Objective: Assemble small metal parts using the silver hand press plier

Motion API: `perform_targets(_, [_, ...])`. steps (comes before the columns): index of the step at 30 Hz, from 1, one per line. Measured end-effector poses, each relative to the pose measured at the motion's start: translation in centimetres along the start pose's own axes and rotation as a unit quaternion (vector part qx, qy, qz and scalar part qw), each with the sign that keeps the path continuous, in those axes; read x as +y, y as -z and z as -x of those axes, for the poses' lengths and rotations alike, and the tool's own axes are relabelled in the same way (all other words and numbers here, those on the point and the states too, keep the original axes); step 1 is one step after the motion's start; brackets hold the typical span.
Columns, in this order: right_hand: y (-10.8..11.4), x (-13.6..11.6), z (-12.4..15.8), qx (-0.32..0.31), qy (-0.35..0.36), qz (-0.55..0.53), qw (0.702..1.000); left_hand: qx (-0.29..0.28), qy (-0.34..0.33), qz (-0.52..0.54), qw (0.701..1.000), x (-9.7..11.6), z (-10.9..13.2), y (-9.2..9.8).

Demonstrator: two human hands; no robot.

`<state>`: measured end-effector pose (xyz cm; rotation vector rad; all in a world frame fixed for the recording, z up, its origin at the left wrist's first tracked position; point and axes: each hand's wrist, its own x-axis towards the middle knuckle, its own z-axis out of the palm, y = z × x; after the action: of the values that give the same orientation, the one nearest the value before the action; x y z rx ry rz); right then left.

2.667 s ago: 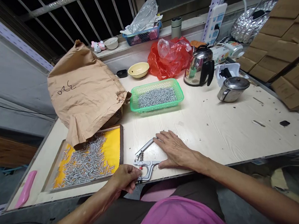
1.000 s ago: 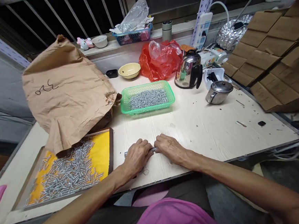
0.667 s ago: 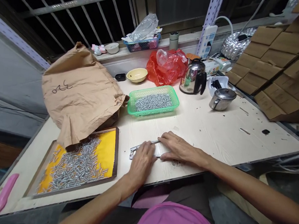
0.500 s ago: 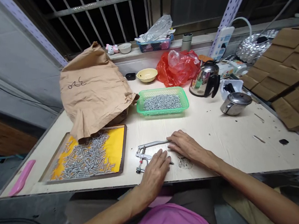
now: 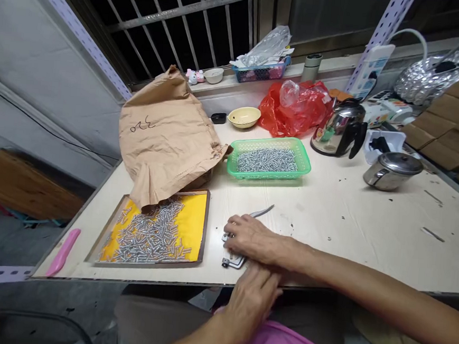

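A silver metal lever tool [image 5: 233, 262] with a C-shaped frame lies on the table near its front edge. My right hand [image 5: 254, 240] covers the tool's middle, with its fingers bent over and closed on it. The tool's lever handle [image 5: 263, 212] sticks out beyond that hand, pointing away to the right. My left hand [image 5: 255, 296] is at the table edge, just below the right wrist. Its fingers are curled together, partly under the right hand, and what they hold is hidden. To the left is a shallow tray [image 5: 204, 228] lined in yellow, bearing many small metal pins.
A green basket [image 5: 305, 167] of similar metal pins stands behind the hands. A brown paper bag [image 5: 169, 135] leans over the tray. A pink-handled object [image 5: 63, 251] lies at the left edge. A kettle [image 5: 338, 127] and a lidded steel pot [image 5: 392, 171] stand at right.
My right hand has moved from the lever handle onto the tool's middle. My left hand has drawn back toward the table edge. The lever now points further away, and the view has shifted.
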<state>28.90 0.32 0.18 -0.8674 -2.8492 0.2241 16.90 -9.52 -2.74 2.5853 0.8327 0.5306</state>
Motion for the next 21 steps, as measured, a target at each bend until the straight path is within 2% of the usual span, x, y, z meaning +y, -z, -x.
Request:
perform_targets(2, [-0.7,-1.0,-0.6,-0.016,0.047,0.002,0.999,0.029,-0.029,0.006,0.999,0.0,2.1,1.4])
perform_targets(4, [-1.5,-1.3,-1.1,-0.018,0.069,0.016,0.997,0.069,-0.012,-0.026,0.997,-1.0,4.2,3.5])
perform_targets(7, [-2.5,-1.2,-1.7,-0.017,0.103,0.034,0.994,0.083,0.102,-0.142,0.981,-4.1,6.5,7.3])
perform_targets(10, [-2.7,-1.5,-2.2,-0.014,0.124,0.033,0.992,0.044,0.195,-0.237,0.951,-7.5,7.4,10.4])
perform_targets(12, [-2.1,-1.8,-2.4,0.026,0.086,0.026,0.996,-0.009,0.226,-0.249,0.942,-9.1,7.4,11.3])
perform_targets(15, [0.2,-1.0,-2.7,0.128,-0.017,0.036,0.991,-0.083,0.257,-0.223,0.937,-10.5,6.8,11.8])
perform_targets(18, [3.9,2.0,-3.3,0.211,-0.112,0.082,0.968,-0.127,0.289,-0.192,0.929,-11.5,5.9,11.8])
perform_targets(21, [7.5,5.5,-3.4,0.241,-0.235,0.139,0.931,-0.134,0.306,-0.157,0.929,-12.9,5.4,11.8])
